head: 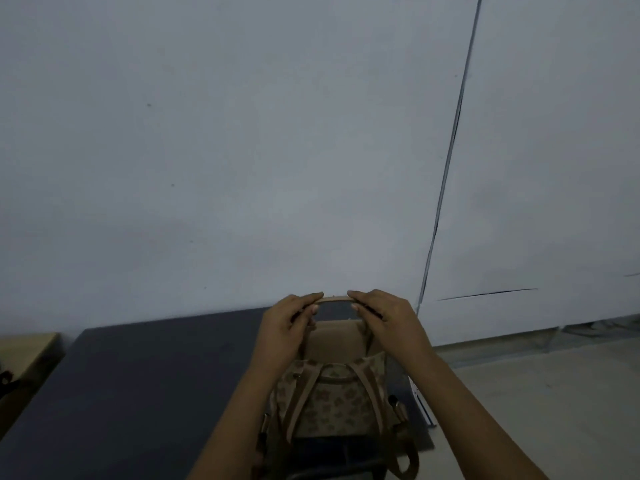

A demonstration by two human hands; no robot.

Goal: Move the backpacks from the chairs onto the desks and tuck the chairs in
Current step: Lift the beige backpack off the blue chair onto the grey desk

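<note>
Tan flower-print fabric backpack (332, 400) is gripped by its top handle in both hands, left hand (287, 327) and right hand (388, 323), at 6 o'clock over the dark grey tabletop (156, 375); looks not set down yet, chair-tucking left.

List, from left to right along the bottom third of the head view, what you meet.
Light wooden desk → dark grey desk → left hand → backpack's top handle → right hand → pale floor.
</note>
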